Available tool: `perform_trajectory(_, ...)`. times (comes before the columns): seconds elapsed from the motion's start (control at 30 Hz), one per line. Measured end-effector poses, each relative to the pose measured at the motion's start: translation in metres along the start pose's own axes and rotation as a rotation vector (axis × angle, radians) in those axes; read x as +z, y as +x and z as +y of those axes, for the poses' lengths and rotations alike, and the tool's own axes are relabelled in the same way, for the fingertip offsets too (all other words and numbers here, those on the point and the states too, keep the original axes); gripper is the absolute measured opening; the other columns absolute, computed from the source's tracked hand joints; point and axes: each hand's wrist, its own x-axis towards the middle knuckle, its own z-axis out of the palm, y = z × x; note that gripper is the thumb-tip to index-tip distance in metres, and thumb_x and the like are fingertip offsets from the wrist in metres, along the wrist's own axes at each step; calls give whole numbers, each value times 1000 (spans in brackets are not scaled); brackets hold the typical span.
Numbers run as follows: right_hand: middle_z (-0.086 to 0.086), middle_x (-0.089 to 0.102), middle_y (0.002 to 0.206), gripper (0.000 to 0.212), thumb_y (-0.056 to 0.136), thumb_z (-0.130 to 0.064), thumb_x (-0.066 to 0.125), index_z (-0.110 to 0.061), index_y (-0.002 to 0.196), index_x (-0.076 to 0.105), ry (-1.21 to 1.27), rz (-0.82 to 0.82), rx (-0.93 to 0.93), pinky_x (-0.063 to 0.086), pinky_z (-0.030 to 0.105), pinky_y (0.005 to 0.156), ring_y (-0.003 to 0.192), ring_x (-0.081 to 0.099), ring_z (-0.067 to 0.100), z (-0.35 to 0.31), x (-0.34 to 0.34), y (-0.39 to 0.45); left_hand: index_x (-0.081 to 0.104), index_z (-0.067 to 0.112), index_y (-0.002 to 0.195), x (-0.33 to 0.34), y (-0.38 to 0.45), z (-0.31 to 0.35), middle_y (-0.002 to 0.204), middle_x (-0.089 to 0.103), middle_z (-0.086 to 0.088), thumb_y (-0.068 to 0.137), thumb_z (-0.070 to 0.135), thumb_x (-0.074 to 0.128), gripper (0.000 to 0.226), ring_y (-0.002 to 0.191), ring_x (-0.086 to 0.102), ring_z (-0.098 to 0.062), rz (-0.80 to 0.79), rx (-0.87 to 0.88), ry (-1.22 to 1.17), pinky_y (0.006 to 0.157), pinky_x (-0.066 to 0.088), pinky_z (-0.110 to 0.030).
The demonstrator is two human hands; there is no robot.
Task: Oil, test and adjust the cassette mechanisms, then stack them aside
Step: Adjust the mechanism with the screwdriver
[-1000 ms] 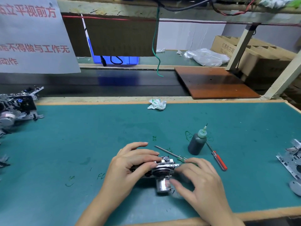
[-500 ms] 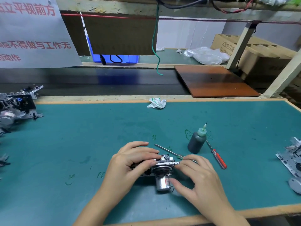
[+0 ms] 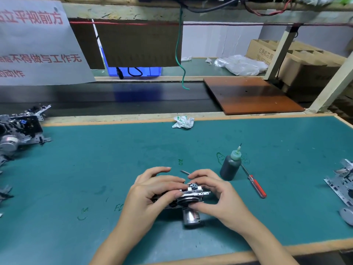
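Note:
A metal cassette mechanism (image 3: 193, 194) with a silver motor can (image 3: 190, 217) pointing toward me is held just above the green mat (image 3: 95, 169). My left hand (image 3: 150, 196) grips its left side, thumb and fingers curled round the frame. My right hand (image 3: 212, 194) holds its right side, fingers curled over the top and thumb under the front edge. A dark oil bottle (image 3: 230, 165) with a needle tip stands just behind my right hand. A stack of mechanisms (image 3: 17, 131) sits at the mat's far left.
A red-handled screwdriver (image 3: 255, 183) lies right of the bottle. A thin metal tool (image 3: 185, 172) pokes out behind my fingers. More mechanisms (image 3: 342, 186) lie at the right edge. A crumpled wrapper (image 3: 183, 122) sits at the mat's back edge, a brown board (image 3: 250, 94) beyond.
My right hand has moved up from lying flat beside the mechanism to curl over its right top. The left hand keeps its grip.

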Motion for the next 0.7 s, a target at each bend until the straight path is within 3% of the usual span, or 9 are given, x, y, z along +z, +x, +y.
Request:
perform_trajectory(0.2,-12,62,106,31,69,-24,79,-22,99,70,-53,-10,-3,44,31,97,106,59,15,-2,-2,-3,69,47,98,0,-4,2,98,69,27,79,46,57,23,121,48,-4,4,-12,-16,101,40,-42)
perform_trajectory(0.33,-21,63,104,38,75,-48,67,-28,106,69,-483,87,-127,40,20,92,105,54,2,-3,-10,-14,68,48,100,0,-4,4,98,69,29,79,48,56,24,119,49,-3,10,-29,-5,100,41,-41)
perform_trajectory(0.43,-16,68,92,34,79,-47,59,-17,85,75,-770,202,-292,43,23,81,87,55,4,0,-7,-20,67,47,101,0,1,5,97,69,28,79,48,56,25,118,50,-3,0,-26,-4,100,41,-38)
perform_trajectory(0.6,-17,68,91,31,83,-42,56,-17,82,75,-789,227,-293,41,22,78,85,53,4,5,-3,-23,68,49,99,-1,3,2,95,69,28,78,48,57,23,115,53,-3,-27,-28,-18,97,42,-25)
perform_trajectory(0.7,-18,66,89,33,84,-46,54,-19,82,73,-799,194,-265,39,20,79,86,52,4,4,-4,-20,72,48,89,-1,6,3,92,70,27,78,38,67,16,109,55,2,-43,-55,-33,91,39,-11)
